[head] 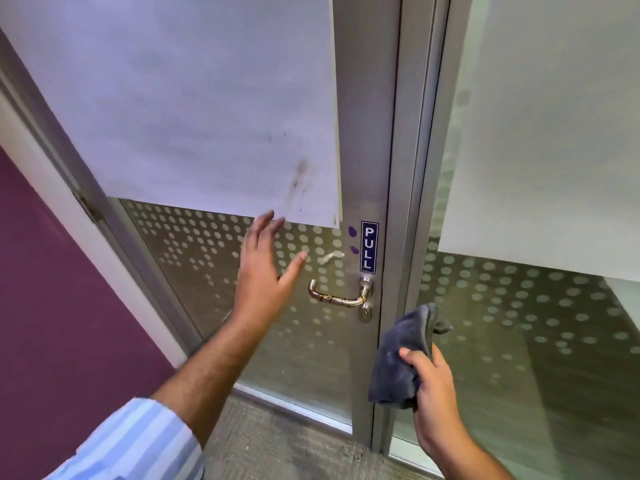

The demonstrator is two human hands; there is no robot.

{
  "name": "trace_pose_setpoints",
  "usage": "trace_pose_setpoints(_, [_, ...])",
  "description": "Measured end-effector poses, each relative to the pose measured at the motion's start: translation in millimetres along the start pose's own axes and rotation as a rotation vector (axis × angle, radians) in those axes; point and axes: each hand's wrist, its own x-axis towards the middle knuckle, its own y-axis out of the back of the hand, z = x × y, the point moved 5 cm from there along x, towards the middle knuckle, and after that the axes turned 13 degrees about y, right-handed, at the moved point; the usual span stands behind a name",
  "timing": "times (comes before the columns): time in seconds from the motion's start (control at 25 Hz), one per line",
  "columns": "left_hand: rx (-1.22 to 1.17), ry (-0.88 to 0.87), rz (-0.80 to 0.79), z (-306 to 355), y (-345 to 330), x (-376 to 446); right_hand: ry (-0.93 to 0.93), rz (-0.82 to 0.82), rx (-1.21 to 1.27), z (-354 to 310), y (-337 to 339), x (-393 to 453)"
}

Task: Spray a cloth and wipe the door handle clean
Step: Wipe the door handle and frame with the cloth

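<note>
Gripping the grey cloth (401, 358) in my right hand (433, 393), right of the door handle (341, 297); left hand (265, 271) spread, empty.

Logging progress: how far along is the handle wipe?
Done: the grey cloth is picked up, bunched in the right hand; no spray bottle visible, so spraying can't be confirmed. In hand: the open left hand hovers before the glass door. Left: the curved metal lever handle shows brownish smears, unwiped.

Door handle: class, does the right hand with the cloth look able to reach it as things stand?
Probably yes. The right hand holds the cloth just below and right of the door handle, with nothing between; the left hand hovers open left of it.
</note>
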Motion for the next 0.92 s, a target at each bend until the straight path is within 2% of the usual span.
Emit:
trace_pose_setpoints(0.08, [0.079, -0.131, 0.043, 16.1, 1.1, 41.5, 0.121, 0.000, -0.117, -1.0, -10.1, 12.4])
trace_pose_setpoints(0.2, [0.030, -0.185, 0.094, 23.7, 2.2, 97.6, 0.376, -0.046, -0.347, -1.1, -33.4, 19.5])
trace_pose_setpoints(0.28, [0.019, -0.231, 0.131, 22.6, 0.4, 127.0, 0.517, -0.018, -0.485, 4.2, -49.7, 18.7])
trace_pose_setpoints(0.36, [0.054, -0.362, 0.149, 20.6, -5.0, 149.0, 0.593, 0.046, -0.546, 16.2, -62.5, 20.3])
trace_pose_setpoints(0.52, [0.102, -0.588, 0.218, 13.0, -18.0, 175.2, 0.605, 0.227, -0.558, 36.6, -78.9, 28.0])
trace_pose_setpoints(0.68, [0.154, -0.694, 0.302, -0.9, -34.4, 189.4, 0.708, 0.440, -0.657, 39.0, -90.6, 34.2])
trace_pose_setpoints(0.76, [0.152, -0.702, 0.353, -3.3, -39.4, 191.3, 0.671, 0.415, -0.816, 44.6, -99.8, 46.3])
trace_pose_setpoints(0.84, [0.166, -0.709, 0.413, -3.8, -43.6, 192.1, 0.600, 0.300, -1.066, 53.7, -115.2, 58.2])
trace_pose_setpoints(0.92, [0.175, -0.704, 0.461, -4.7, -45.1, 194.6, 0.557, 0.214, -1.198, 61.1, -126.4, 65.5])
